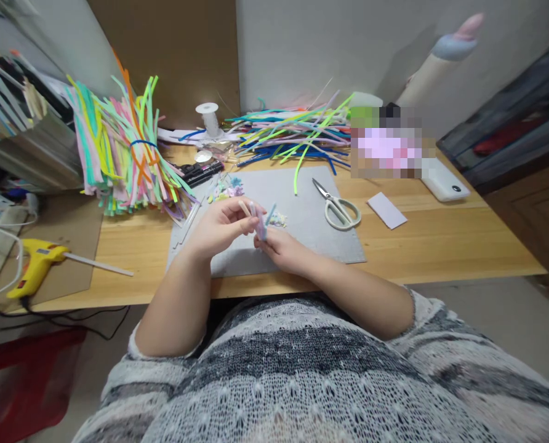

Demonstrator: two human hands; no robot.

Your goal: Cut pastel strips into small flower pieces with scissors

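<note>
Both hands meet over a grey felt mat (302,209) on a wooden table (440,240). My left hand (219,224) has its fingers curled and pinches a small pale pink and blue pipe-cleaner piece (260,223). From below, my right hand (281,249) grips the same piece with closed fingers. A few small pastel scraps (279,218) lie on the mat just behind the hands, and more pastel bits (226,187) sit at the mat's far left corner.
Scissors (336,206) lie on the mat's right side. Bundles of coloured pipe cleaners sit at the far left (122,154) and back centre (293,132). A yellow glue gun (37,264) lies at left. White spool (208,117), white card (386,210), white phone-like device (443,181).
</note>
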